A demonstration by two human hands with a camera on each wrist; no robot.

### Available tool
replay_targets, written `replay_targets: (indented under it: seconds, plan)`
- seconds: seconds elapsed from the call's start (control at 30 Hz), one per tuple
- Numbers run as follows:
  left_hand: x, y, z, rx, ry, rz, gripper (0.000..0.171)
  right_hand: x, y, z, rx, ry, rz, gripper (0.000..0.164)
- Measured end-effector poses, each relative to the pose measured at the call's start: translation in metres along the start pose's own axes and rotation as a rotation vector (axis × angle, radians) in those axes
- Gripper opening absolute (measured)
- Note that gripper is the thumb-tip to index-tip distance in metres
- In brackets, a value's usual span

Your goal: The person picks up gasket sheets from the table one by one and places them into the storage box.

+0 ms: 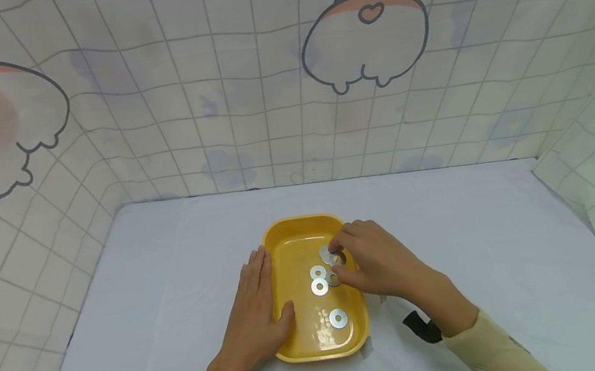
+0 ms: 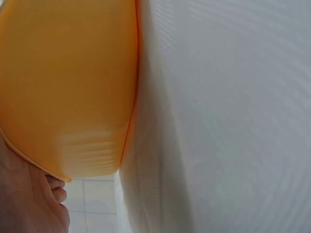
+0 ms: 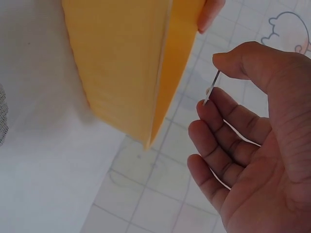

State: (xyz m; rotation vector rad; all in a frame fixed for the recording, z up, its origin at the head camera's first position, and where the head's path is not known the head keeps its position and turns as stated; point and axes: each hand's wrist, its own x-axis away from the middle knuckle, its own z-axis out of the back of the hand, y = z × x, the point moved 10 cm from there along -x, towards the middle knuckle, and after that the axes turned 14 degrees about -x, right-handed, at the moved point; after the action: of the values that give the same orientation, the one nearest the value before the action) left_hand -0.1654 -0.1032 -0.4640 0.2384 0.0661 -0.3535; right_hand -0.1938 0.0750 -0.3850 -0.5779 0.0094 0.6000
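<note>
A yellow plastic tray [image 1: 281, 266] stands on the white-covered table, with several flat metal washers lying in it. One washer [image 1: 338, 318] sits apart near its front end; another washer [image 1: 319, 286] is among the cluster at the middle and right. My right hand [image 1: 385, 259] is over the tray's right side, pinching a washer [image 3: 211, 87] between thumb and fingertips; the right wrist view shows it edge-on above the rim. Along the tray's left rim rests my left hand [image 1: 256, 312], fingers straight and thumb reaching over the edge. The left wrist view shows the tray's outer wall [image 2: 68, 87] beside that hand.
White cloth [image 1: 173, 283] covers the table. Tile-patterned curtains [image 1: 236, 91] with cartoon animals enclose its back and sides. Black straps [image 1: 422, 326] sit at both wrists. Small pieces of tape [image 1: 367, 348] lie by the tray's front right corner.
</note>
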Motion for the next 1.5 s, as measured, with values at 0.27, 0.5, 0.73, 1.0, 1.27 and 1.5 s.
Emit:
replay_targets:
  seconds: [0.27,0.5,0.73,1.0,1.27,1.5]
  plan:
    - [-0.002,0.001,-0.001,0.010,0.007,-0.010,0.092,-0.007,-0.003,-0.006,-0.033,-0.044,-0.008,0.025]
    - [-0.002,0.001,-0.001,0.007,0.013,-0.024,0.092,-0.016,-0.014,-0.011,-0.021,-0.043,0.062,0.024]
    - [-0.001,-0.001,-0.003,0.009,0.008,-0.011,0.091,-0.025,-0.024,-0.019,-0.043,-0.071,0.090,0.023]
    - [-0.001,-0.001,-0.002,0.002,0.027,-0.025,0.091,-0.031,-0.034,-0.025,-0.056,-0.100,0.092,0.023]
    - [-0.003,0.003,0.000,0.015,0.019,-0.028,0.091,-0.033,-0.035,-0.027,-0.050,-0.121,0.072,0.022]
    - [-0.004,0.002,-0.001,0.019,0.013,-0.026,0.092,-0.038,-0.037,-0.029,-0.059,-0.115,0.092,0.022]
